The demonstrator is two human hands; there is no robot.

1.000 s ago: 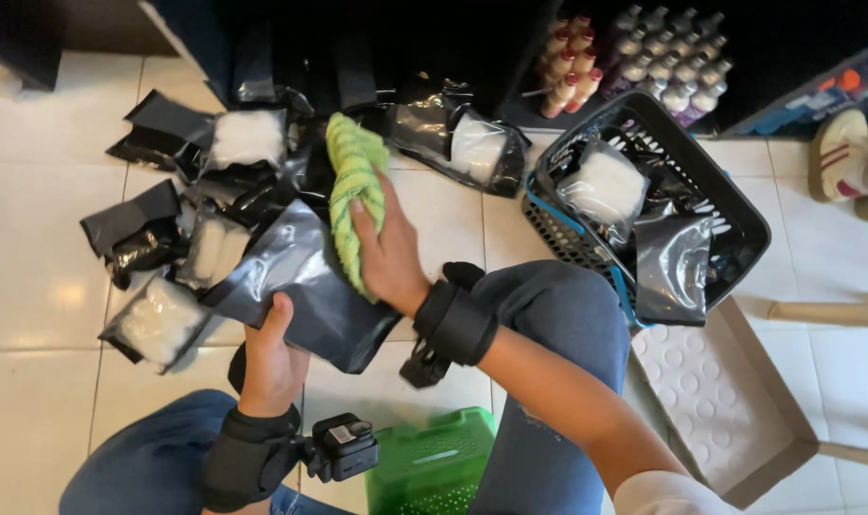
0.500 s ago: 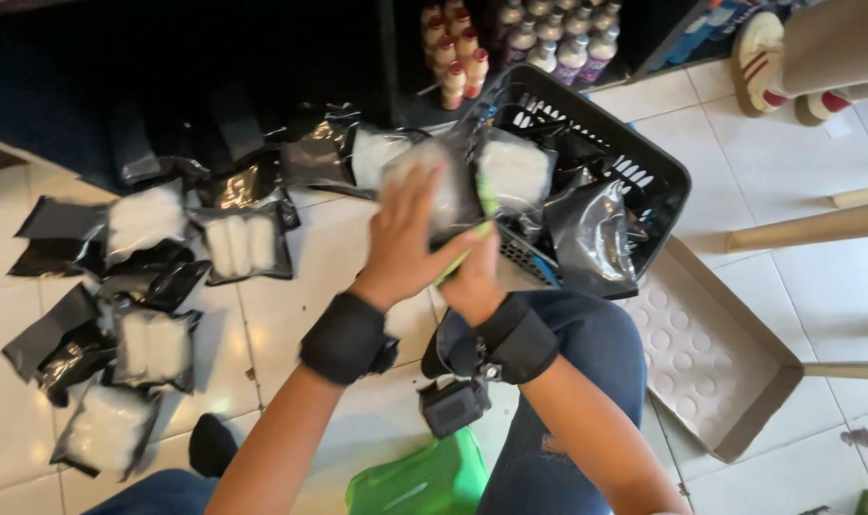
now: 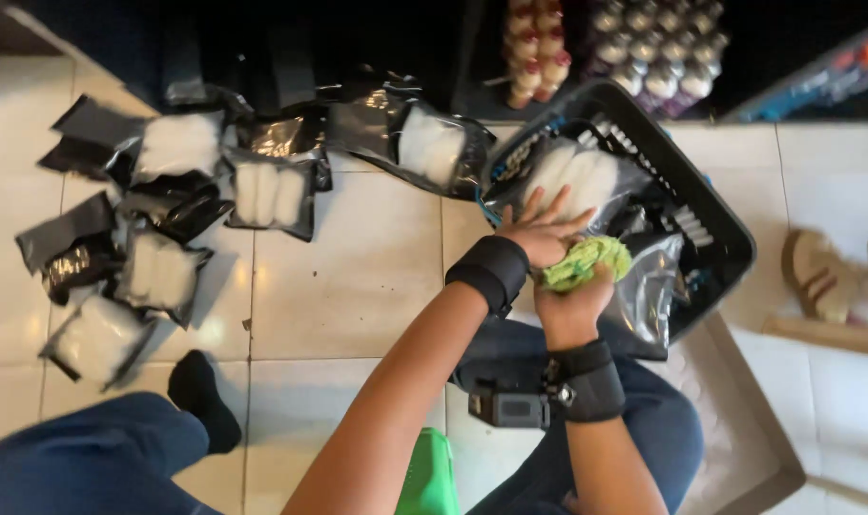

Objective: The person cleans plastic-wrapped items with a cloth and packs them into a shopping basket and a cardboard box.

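My left hand [image 3: 541,229], a black band on its wrist, reaches across into a black plastic basket [image 3: 730,234]. Its spread fingers rest on the near edge of a clear-fronted black packet [image 3: 577,176] with white filling that lies on top in the basket. Just below it, my right hand [image 3: 572,307] is closed around a bunched green cloth [image 3: 589,257] at the basket's near rim. The right wrist carries a black band and a small black camera unit [image 3: 510,408]. More packets, one shiny black [image 3: 649,286], lie in the basket.
Several black packets with white filling lie scattered on the white tiled floor at left [image 3: 157,267] and at the back [image 3: 429,143]. Rows of small bottles [image 3: 539,48] stand behind the basket. A cardboard tray [image 3: 739,429], a sandal [image 3: 816,277] and a green object [image 3: 429,482] are close by.
My left hand carried a packet from the floor pile rightward and set it into the basket. My right hand, with the green cloth, moved along to the basket's near rim.
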